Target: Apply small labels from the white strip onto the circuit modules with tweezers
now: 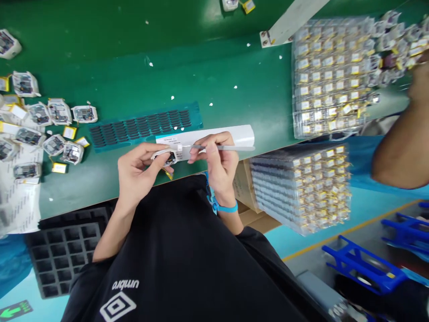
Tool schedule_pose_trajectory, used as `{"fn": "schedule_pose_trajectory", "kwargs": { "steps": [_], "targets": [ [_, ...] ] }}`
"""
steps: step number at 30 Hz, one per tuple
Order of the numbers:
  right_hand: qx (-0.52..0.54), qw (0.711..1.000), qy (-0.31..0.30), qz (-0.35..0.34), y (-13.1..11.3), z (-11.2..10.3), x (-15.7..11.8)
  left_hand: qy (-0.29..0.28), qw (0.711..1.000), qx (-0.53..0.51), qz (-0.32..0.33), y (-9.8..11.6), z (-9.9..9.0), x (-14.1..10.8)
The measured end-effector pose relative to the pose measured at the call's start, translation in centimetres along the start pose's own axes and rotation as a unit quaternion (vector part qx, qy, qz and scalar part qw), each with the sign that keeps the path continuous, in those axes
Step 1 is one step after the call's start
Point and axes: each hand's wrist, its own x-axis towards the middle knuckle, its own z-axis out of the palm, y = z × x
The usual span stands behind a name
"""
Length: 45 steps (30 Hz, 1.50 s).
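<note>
My left hand is closed on a small white device housing with a dark circuit board inside, held just over the table's near edge. A yellow-edged battery hangs below the housing. In my right hand, a slim pale-grey stick-like tool is pinched between thumb and fingers, pointing left. By the tool's tip and the housing's upper edge is a small white piece. Whether the tip touches the housing I cannot tell. A white printed sheet lies behind both hands.
A teal strip carries rows of dark pieces. Several housings with batteries lie at left. Clear trays of batteries stand at right, with a tray stack below. A metal bracket rises at the back. Another person's arm is at right.
</note>
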Motion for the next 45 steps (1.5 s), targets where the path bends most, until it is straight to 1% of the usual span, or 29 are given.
{"fn": "schedule_pose_trajectory", "kwargs": {
  "steps": [2,4,6,7,12,15,20,27,31,34,37,40,43,45],
  "targets": [
    [0.005,1.0,-0.024,0.003,-0.7,0.4,-0.7,-0.033,0.997,-0.049,-0.039,0.5,0.1,-0.2],
    [0.007,0.999,-0.047,0.008,-1.0,0.4,-1.1,-0.087,0.99,-0.084,-0.069,1.0,0.0,-0.5],
    [0.005,0.998,-0.056,0.008,-1.1,0.2,-1.1,-0.121,0.984,-0.102,-0.078,1.5,-0.1,-0.9],
    [0.003,0.998,-0.057,0.006,-1.1,0.1,-1.1,-0.125,0.984,-0.105,-0.075,1.7,-0.1,-1.1],
    [0.018,0.998,-0.058,-0.019,-1.4,0.0,-0.7,-0.103,0.987,-0.111,-0.047,2.6,0.2,-1.5],
    [0.011,0.998,-0.052,-0.018,-1.6,0.2,-0.7,-0.093,0.99,-0.101,-0.044,2.9,0.4,-1.5],
    [0.031,0.996,-0.067,-0.04,-1.5,0.2,-0.6,-0.102,0.989,-0.093,-0.044,3.3,0.1,-1.4],
    [-0.008,0.998,-0.054,-0.023,-1.6,0.1,-0.5,-0.101,0.991,-0.076,-0.04,3.5,0.1,-1.4],
    [0.009,0.998,-0.061,-0.029,-1.8,0.2,-0.5,-0.103,0.99,-0.087,-0.037,3.5,0.2,-1.4],
    [0.006,0.998,-0.059,-0.016,-1.7,0.1,-0.4,-0.102,0.99,-0.085,-0.039,3.6,0.3,-1.5],
    [-0.003,0.998,-0.056,0.0,-1.5,0.1,-0.4,-0.09,0.992,-0.081,-0.045,3.6,0.4,-1.6],
    [-0.011,0.998,-0.055,-0.009,-1.3,0.3,-0.5,-0.075,0.993,-0.067,-0.057,3.4,0.6,-1.7],
    [-0.038,0.997,-0.056,-0.024,-1.1,0.4,-0.9,-0.03,0.997,-0.042,-0.052,2.7,1.0,-1.8],
    [-0.045,0.996,-0.061,-0.041,-1.1,0.0,-0.8,-0.01,0.999,-0.033,-0.036,2.2,1.2,-1.7]
  ]
}}
